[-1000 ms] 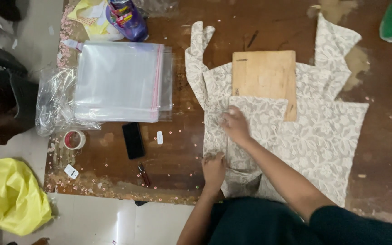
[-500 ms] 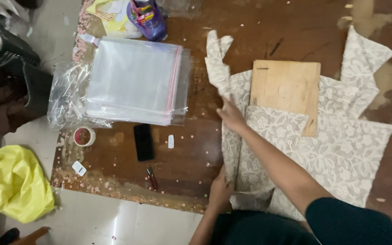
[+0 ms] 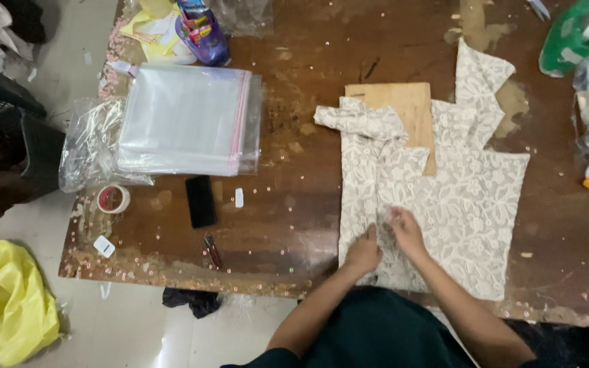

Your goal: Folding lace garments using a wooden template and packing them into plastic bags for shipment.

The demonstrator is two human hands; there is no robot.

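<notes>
A cream lace garment [image 3: 458, 191] lies spread on the brown wooden table [image 3: 308, 136], over a thin wooden board [image 3: 403, 109]. Its left sleeve [image 3: 359, 119] is folded inward across the board. My left hand [image 3: 363, 252] presses the garment's lower left part near the table's front edge. My right hand [image 3: 403, 228] sits just beside it, fingers pinching the fabric. The other sleeve [image 3: 478, 75] points away at the far side.
A stack of clear zip bags [image 3: 185, 119] lies at the left, with a black phone [image 3: 200, 201], a tape roll [image 3: 112, 199] and small snips [image 3: 211, 251] nearby. Bottles stand at the far left [image 3: 199, 27] and right edge [image 3: 570, 34]. A yellow bag [image 3: 5, 307] lies on the floor.
The left sleeve has been folded in over the board. My right hand drew back from the sleeve to the garment's lower part, next to my left hand. The view shifted.
</notes>
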